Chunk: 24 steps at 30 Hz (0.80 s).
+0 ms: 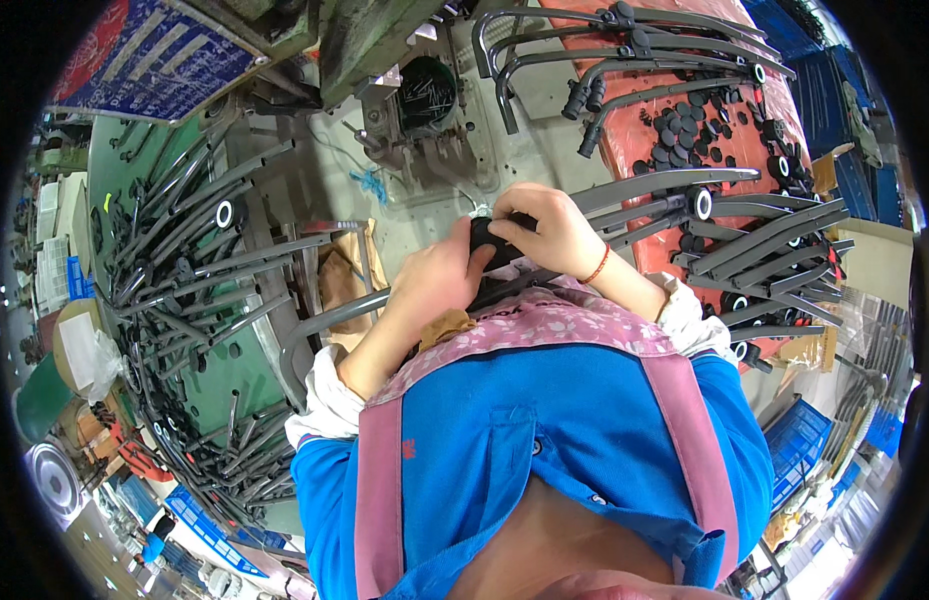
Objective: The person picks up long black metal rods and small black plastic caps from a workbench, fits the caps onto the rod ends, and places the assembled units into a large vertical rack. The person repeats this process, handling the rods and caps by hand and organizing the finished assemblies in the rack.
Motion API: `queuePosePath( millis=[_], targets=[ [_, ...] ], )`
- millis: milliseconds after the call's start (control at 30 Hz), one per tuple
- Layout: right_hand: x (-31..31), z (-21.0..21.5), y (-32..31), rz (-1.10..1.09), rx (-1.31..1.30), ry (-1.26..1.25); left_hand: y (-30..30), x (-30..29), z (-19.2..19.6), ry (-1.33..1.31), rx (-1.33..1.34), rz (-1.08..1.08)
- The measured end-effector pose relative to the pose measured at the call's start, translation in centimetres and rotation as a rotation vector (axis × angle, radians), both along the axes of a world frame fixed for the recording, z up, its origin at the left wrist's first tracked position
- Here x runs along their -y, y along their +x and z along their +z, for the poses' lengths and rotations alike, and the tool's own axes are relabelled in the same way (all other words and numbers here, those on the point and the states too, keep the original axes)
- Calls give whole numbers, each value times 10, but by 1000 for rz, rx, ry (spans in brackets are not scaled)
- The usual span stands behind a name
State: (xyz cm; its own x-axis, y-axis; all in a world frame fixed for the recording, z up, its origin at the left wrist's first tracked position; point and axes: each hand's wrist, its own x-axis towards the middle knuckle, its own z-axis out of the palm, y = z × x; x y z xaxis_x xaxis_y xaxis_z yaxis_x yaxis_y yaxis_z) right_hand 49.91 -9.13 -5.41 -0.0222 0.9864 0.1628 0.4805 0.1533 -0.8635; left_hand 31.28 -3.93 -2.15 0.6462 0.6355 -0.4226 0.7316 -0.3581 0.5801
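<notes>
Above the desk [529, 165], a black part [492, 248] is clamped between both hands, left hand [436, 277] steadying, right hand [544, 230] pressing from above.

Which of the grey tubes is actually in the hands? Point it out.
The grey tube running from the lower left up into the left hand and right hand, which clasp its black end fitting. Every other tube lies loose in the piles at the sides.

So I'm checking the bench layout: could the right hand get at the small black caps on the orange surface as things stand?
Probably yes: the caps lie open beyond the right hand, but its fingers grip a black part, and long grey bars cross between.
</notes>
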Motion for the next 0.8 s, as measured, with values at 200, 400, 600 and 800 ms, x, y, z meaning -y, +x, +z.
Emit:
queuePosePath(
  millis=[200, 400, 600, 800],
  targets=[
    [-18, -2, 11, 108, 8, -93, 4, 2, 1, 32, -39, 7],
    [-25, -6, 21, 186, 6, -224, 13, -1, 5, -46, -150, 53],
    [-11, -6, 47, 255, 432, -227, 8, -1, 0, -22, 9, 77],
    [20, 9, 92, 353, 905, 87, -12, -3, -23, -3, 84, 157]
  ],
)
